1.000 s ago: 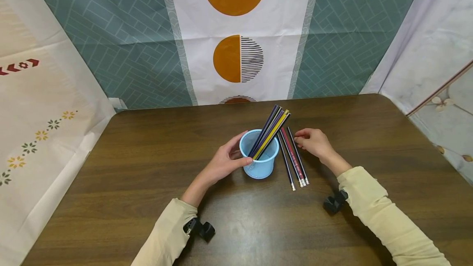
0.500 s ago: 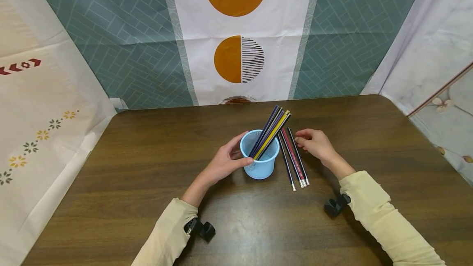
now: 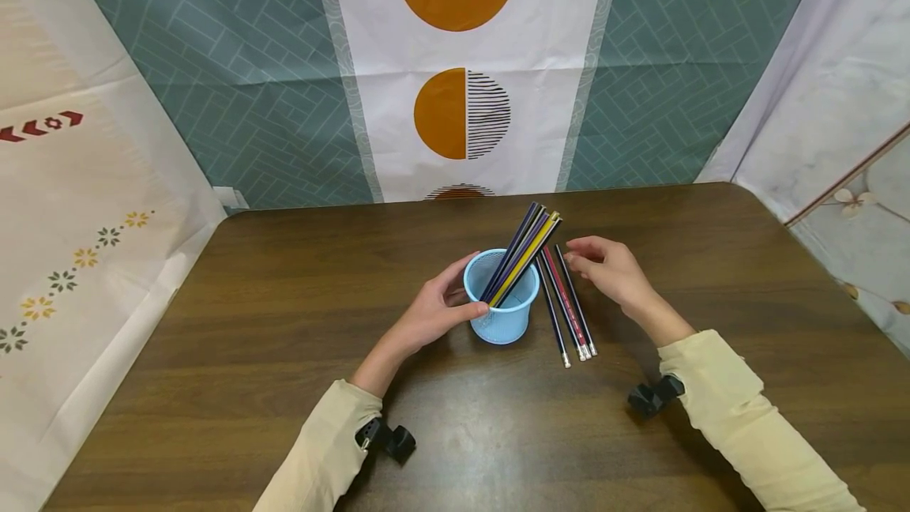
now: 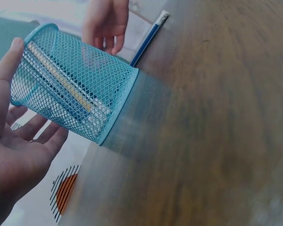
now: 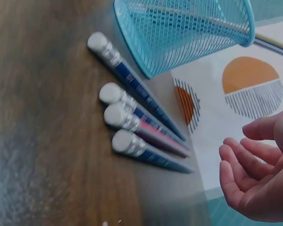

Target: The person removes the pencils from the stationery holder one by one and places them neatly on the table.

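A light-blue mesh pencil cup (image 3: 501, 328) stands on the table with several pencils (image 3: 526, 253) leaning in it toward the back right, a yellow one among them. My left hand (image 3: 439, 308) holds the cup from its left side, thumb at the rim and fingers round the far wall, as the left wrist view also shows. Right of the cup lie several loose pencils (image 3: 565, 306), dark blue and one pinkish red, their white erasers (image 5: 114, 116) toward me. Beside their far ends hovers my right hand (image 3: 610, 269), fingers loosely bent and nothing in them.
The brown wooden table (image 3: 284, 322) ends at a back edge just behind the pencils. A patterned curtain (image 3: 284, 85) hangs behind it, with light cloths at both sides. A black wrist camera (image 3: 656, 396) sits on each sleeve.
My right hand has shifted slightly, its fingers a little more spread and lifted by the pencil ends. The left hand and the cup stay as they were.
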`<state>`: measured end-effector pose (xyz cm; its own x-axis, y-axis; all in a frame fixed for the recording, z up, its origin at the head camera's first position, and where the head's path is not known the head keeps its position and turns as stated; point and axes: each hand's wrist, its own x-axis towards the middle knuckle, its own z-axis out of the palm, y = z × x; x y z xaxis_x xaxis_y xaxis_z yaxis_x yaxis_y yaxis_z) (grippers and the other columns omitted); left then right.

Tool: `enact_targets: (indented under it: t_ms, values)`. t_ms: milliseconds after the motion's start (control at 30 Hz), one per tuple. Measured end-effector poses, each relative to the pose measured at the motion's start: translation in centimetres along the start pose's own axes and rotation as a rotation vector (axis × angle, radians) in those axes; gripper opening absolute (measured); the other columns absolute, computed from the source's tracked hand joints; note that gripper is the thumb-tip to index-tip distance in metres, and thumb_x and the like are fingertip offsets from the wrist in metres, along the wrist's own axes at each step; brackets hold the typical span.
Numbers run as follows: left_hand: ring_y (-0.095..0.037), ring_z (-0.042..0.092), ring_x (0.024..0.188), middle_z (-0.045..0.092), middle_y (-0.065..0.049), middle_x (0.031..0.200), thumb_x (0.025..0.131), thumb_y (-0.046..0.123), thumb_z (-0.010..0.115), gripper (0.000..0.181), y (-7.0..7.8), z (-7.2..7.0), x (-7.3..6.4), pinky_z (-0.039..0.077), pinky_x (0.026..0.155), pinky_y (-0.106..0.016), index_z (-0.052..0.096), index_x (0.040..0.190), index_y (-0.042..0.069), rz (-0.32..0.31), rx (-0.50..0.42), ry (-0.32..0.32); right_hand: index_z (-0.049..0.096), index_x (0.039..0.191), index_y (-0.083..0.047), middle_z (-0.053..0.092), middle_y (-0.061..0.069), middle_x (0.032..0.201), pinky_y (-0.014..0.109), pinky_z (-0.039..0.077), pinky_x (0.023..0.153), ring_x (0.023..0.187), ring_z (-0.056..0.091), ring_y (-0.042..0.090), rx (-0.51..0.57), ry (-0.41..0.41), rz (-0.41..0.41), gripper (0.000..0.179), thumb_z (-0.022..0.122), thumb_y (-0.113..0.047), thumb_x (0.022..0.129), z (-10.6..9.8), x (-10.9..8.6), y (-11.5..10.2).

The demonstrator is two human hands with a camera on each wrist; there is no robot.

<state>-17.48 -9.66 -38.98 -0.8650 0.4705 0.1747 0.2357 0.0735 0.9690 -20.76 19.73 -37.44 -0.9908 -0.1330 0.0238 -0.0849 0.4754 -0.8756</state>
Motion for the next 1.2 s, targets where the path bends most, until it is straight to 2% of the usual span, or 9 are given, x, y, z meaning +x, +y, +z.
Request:
enact_targets:
  t_ms: [133, 267, 600, 833, 1200]
  values:
    - [-0.031, 0.05, 0.124, 0.046, -0.017, 0.141, 0.086, 0.014, 0.075, 0.075, 0.0, 0.0, 0.1, 0.043, 0.101, -0.044, 0.036, 0.149, 0.008, -0.004, -0.007, -0.006, 0.057, 0.125, 0.008, 0.064, 0.023, 0.116, 0.03, 0.053, 0.08, 0.099, 0.063, 0.031, 0.013, 0.01, -0.034, 0.033, 0.057, -0.01, 0.098, 0.0, -0.2, -0.7]
    - [-0.032, 0.049, 0.125, 0.046, -0.017, 0.141, 0.086, 0.012, 0.075, 0.074, -0.1, 0.0, 0.1, 0.043, 0.101, -0.043, 0.036, 0.149, 0.008, -0.006, -0.009, -0.009, 0.058, 0.125, 0.007, 0.064, 0.022, 0.116, 0.029, 0.053, 0.079, 0.095, 0.063, 0.021, 0.028, 0.0, -0.043, 0.034, 0.06, -0.012, 0.097, 0.1, -0.5, -1.5]
    - [-0.031, 0.049, 0.125, 0.046, -0.017, 0.14, 0.086, 0.012, 0.075, 0.073, -0.1, 0.0, 0.1, 0.043, 0.101, -0.043, 0.037, 0.149, 0.007, -0.001, 0.006, -0.004, 0.058, 0.124, 0.009, 0.061, 0.024, 0.12, 0.032, 0.055, 0.08, 0.09, 0.061, 0.006, 0.156, -0.057, -0.076, 0.034, 0.062, -0.008, 0.095, 0.5, -1.3, -3.2]
    - [-0.031, 0.05, 0.124, 0.047, -0.016, 0.14, 0.086, 0.013, 0.075, 0.073, -0.1, 0.0, 0.1, 0.044, 0.1, -0.041, 0.037, 0.148, 0.008, 0.007, 0.012, -0.005, 0.058, 0.121, 0.012, 0.063, 0.022, 0.116, 0.032, 0.055, 0.077, 0.086, 0.064, 0.008, 0.246, -0.07, -0.103, 0.033, 0.063, -0.005, 0.093, 0.8, -1.5, -3.8]
    - [-0.033, 0.049, 0.125, 0.046, -0.019, 0.14, 0.087, 0.001, 0.07, 0.07, -0.1, 0.0, 0.1, 0.042, 0.101, -0.043, 0.037, 0.149, 0.006, -0.001, -0.003, -0.002, 0.06, 0.111, 0.013, 0.067, 0.011, 0.1, 0.024, 0.053, 0.073, 0.087, 0.062, 0.017, 0.259, -0.093, -0.094, 0.027, 0.066, -0.004, 0.091, 1.4, -1.5, -4.1]
